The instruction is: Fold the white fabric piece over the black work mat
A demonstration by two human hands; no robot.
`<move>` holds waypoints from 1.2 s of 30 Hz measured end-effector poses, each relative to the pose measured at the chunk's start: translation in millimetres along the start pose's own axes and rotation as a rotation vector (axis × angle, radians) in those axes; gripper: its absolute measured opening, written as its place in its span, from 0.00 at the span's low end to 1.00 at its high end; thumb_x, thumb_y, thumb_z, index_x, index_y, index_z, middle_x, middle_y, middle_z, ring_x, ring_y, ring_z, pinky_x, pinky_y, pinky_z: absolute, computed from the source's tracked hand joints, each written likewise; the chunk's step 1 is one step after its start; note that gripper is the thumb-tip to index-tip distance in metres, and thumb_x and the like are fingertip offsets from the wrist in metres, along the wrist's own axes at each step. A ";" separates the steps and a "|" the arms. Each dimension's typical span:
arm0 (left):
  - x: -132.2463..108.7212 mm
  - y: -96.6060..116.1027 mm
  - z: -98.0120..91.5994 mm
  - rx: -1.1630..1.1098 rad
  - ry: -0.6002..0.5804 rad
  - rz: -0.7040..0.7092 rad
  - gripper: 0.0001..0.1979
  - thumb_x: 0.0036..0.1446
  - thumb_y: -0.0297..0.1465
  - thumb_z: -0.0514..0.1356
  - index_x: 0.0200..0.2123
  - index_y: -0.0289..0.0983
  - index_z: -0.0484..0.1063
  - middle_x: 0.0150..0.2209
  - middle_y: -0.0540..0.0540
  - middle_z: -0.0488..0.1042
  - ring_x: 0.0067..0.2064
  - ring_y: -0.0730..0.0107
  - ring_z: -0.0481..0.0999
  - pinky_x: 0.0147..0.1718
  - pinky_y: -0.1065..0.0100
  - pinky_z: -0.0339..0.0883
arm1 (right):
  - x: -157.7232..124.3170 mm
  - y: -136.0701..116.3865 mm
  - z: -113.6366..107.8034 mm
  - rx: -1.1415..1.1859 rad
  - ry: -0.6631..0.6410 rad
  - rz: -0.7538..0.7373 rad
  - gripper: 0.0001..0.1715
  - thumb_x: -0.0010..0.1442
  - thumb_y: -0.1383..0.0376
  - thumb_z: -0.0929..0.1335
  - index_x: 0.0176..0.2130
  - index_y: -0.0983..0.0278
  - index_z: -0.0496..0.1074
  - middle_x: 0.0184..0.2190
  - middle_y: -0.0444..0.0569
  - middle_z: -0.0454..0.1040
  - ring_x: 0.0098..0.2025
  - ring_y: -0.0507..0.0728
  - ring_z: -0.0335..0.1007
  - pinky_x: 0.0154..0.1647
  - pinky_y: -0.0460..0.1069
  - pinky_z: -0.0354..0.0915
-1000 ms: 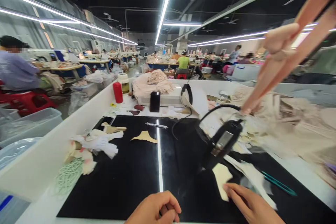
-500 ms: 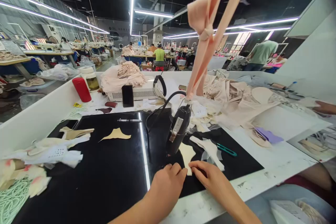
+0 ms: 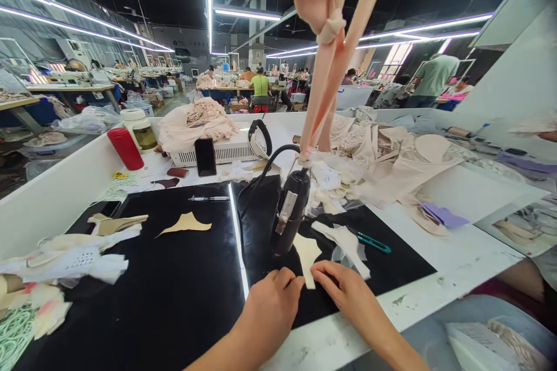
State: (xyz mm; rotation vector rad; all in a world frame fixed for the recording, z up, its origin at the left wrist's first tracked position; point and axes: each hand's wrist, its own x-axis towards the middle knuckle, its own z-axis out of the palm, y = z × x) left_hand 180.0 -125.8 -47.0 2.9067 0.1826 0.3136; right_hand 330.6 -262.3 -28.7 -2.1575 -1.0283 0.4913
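Observation:
A cream fabric piece (image 3: 307, 248) lies on the black mat (image 3: 183, 290), narrow end toward me. At that end's left edge, my left hand (image 3: 274, 301) is closed with fingertips pinched together. My right hand (image 3: 350, 295) pinches at its right edge. Just above the piece hangs a black corded device (image 3: 292, 208) with a metal plate, tied to knotted peach fabric strips (image 3: 324, 81). Right of it lie a white cut piece (image 3: 343, 243) and teal-handled thread snips (image 3: 373, 242). Another cream piece (image 3: 186, 224) rests alone on the left.
White and cream scraps (image 3: 78, 261) with green cord (image 3: 17, 327) pile up at left. Behind the mat stand a phone (image 3: 205, 156), a red cylinder (image 3: 125, 149) and a jar (image 3: 140, 128). Beige garments (image 3: 387, 156) heap at back right. A pen (image 3: 209, 198) lies on the mat.
My view has shifted slightly, so the table's contents appear a little further left. Both hands stay at the narrow end of the cream piece, almost unmoved.

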 end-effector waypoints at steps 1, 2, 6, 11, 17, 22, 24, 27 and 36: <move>-0.1 0.3 0.4 0.007 0.003 0.001 0.14 0.67 0.22 0.56 0.53 0.41 0.68 0.41 0.50 0.74 0.37 0.66 0.77 0.32 0.67 0.72 | 0.6 0.2 -1.1 0.010 0.001 0.013 0.20 0.66 0.50 0.60 0.34 0.58 0.73 0.34 0.46 0.77 0.37 0.59 0.71 0.40 0.51 0.61; 0.0 0.6 0.5 0.012 0.006 0.002 0.15 0.67 0.22 0.57 0.53 0.41 0.68 0.41 0.50 0.74 0.37 0.66 0.77 0.32 0.67 0.72 | 1.3 0.8 -2.2 0.018 0.002 0.026 0.20 0.66 0.50 0.60 0.34 0.58 0.72 0.32 0.45 0.75 0.34 0.59 0.70 0.38 0.51 0.60; 0.6 1.8 -0.6 0.016 0.022 0.013 0.17 0.67 0.25 0.59 0.57 0.42 0.67 0.41 0.50 0.75 0.37 0.64 0.78 0.33 0.65 0.73 | 5.0 3.9 -6.1 0.044 0.008 0.071 0.20 0.63 0.49 0.61 0.32 0.59 0.72 0.27 0.43 0.70 0.30 0.56 0.64 0.32 0.49 0.57; 0.1 1.2 0.8 0.003 0.069 -0.007 0.24 0.65 0.31 0.64 0.62 0.44 0.63 0.43 0.51 0.76 0.39 0.65 0.78 0.35 0.65 0.73 | 8.1 4.3 -8.9 0.089 0.003 0.090 0.22 0.60 0.48 0.63 0.31 0.60 0.75 0.27 0.44 0.71 0.30 0.56 0.63 0.32 0.49 0.57; 0.8 2.8 -1.1 0.003 0.033 -0.019 0.25 0.67 0.35 0.63 0.64 0.46 0.61 0.44 0.52 0.75 0.40 0.67 0.77 0.34 0.67 0.71 | 8.1 1.0 -9.3 0.146 -0.009 0.096 0.21 0.58 0.47 0.65 0.29 0.59 0.75 0.24 0.44 0.72 0.25 0.54 0.60 0.25 0.48 0.55; 2.8 3.3 -2.6 -0.012 0.023 -0.018 0.20 0.66 0.33 0.64 0.59 0.47 0.66 0.45 0.53 0.74 0.41 0.67 0.77 0.35 0.67 0.70 | 9.4 1.8 -7.0 0.197 0.022 0.097 0.20 0.58 0.48 0.65 0.30 0.59 0.74 0.22 0.43 0.70 0.20 0.53 0.57 0.19 0.47 0.53; 2.8 1.4 1.8 -0.013 0.053 -0.004 0.21 0.64 0.30 0.64 0.59 0.47 0.66 0.45 0.53 0.74 0.41 0.67 0.77 0.35 0.68 0.69 | 11.5 0.3 -7.2 0.213 0.054 0.094 0.19 0.59 0.48 0.65 0.30 0.59 0.74 0.20 0.42 0.69 0.18 0.52 0.57 0.17 0.46 0.51; 3.8 -4.0 14.8 0.043 0.127 0.033 0.24 0.60 0.28 0.67 0.57 0.47 0.67 0.44 0.53 0.74 0.39 0.68 0.77 0.32 0.70 0.68 | 17.0 -4.8 -9.3 0.240 0.107 0.087 0.18 0.60 0.49 0.65 0.30 0.59 0.73 0.18 0.40 0.68 0.15 0.50 0.58 0.17 0.46 0.52; 11.1 -14.9 38.1 0.150 0.252 0.058 0.16 0.61 0.29 0.65 0.51 0.47 0.72 0.39 0.53 0.71 0.35 0.73 0.74 0.29 0.74 0.65 | 46.5 -13.4 -15.7 0.457 0.205 0.080 0.18 0.59 0.48 0.66 0.32 0.59 0.68 0.21 0.41 0.75 0.18 0.54 0.74 0.19 0.45 0.64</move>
